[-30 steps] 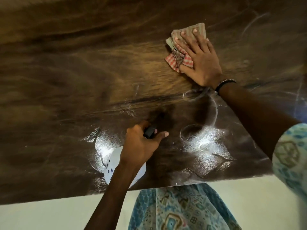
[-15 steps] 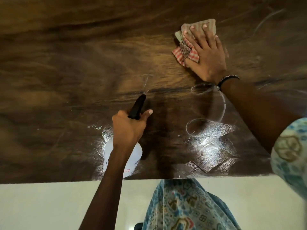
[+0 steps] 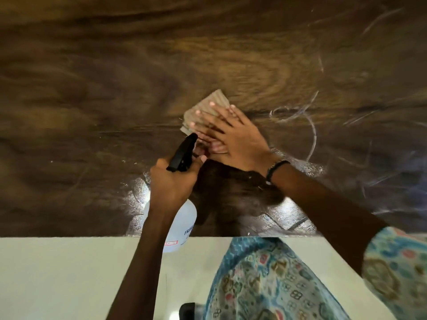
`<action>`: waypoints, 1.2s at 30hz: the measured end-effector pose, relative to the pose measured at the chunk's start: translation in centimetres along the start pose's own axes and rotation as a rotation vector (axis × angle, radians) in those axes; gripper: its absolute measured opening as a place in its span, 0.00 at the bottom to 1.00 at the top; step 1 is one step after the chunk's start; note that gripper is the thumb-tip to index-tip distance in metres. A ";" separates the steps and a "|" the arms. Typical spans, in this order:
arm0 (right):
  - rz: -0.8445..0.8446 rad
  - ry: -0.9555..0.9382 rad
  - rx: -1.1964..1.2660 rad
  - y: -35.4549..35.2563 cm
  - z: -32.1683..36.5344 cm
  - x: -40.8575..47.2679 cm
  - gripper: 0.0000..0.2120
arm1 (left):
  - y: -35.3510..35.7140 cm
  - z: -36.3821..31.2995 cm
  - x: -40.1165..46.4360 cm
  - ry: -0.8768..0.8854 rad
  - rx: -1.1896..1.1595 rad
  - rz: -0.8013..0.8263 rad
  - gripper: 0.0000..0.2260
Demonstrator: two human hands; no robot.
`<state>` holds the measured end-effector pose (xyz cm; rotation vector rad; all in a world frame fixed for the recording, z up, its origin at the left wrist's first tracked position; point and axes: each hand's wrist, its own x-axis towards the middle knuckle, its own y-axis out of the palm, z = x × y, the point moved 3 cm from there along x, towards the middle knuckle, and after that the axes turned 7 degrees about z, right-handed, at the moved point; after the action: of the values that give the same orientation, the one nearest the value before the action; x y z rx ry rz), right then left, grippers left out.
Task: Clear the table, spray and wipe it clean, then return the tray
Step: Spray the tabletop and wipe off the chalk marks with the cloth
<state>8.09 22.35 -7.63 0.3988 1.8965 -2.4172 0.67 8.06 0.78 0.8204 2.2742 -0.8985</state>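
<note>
A dark brown wood-grain table [image 3: 92, 88] fills the upper part of the view. My left hand [image 3: 172, 181] grips a white spray bottle [image 3: 182, 225] by its neck, and the black nozzle [image 3: 183, 152] points away from me. My right hand [image 3: 233, 135] lies flat, fingers spread, on a folded checked cloth [image 3: 209, 106] pressed to the table just beyond the nozzle. The hand and cloth are motion-blurred. No tray is in view.
Wet streaks and curved wipe marks [image 3: 312, 135] shine on the table to the right of my hands. The table's near edge [image 3: 69, 236] runs across the lower view, with pale floor [image 3: 57, 278] below it. My patterned blue clothing [image 3: 265, 285] shows at the bottom.
My right hand slid the cloth leftwards and nearer, from the far right to just ahead of the nozzle. My left hand kept hold of the bottle and shifted a little to the right.
</note>
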 end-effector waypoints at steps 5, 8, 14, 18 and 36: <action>0.023 0.140 -0.002 -1.5 -7.3 -2.8 0.33 | -0.3 0.8 -0.9 -0.007 -0.018 0.042 0.11; 0.026 0.294 0.055 -2.4 -8.5 0.5 0.35 | -0.2 1.7 -1.0 -0.008 -0.009 0.040 0.12; 0.027 0.329 0.063 -1.6 -1.4 5.7 0.34 | 0.1 3.2 -1.3 0.013 0.025 0.018 0.17; 0.042 0.004 -0.015 0.6 3.2 1.6 0.32 | 0.9 3.3 -2.2 -0.002 0.047 0.008 0.15; 0.083 0.210 0.051 -1.8 -9.5 -1.8 0.37 | 8.0 5.8 -7.7 0.162 0.211 0.159 0.13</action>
<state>11.10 31.68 -7.56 0.7461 1.8530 -2.4591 12.93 5.96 -0.77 1.1878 2.2362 -1.0426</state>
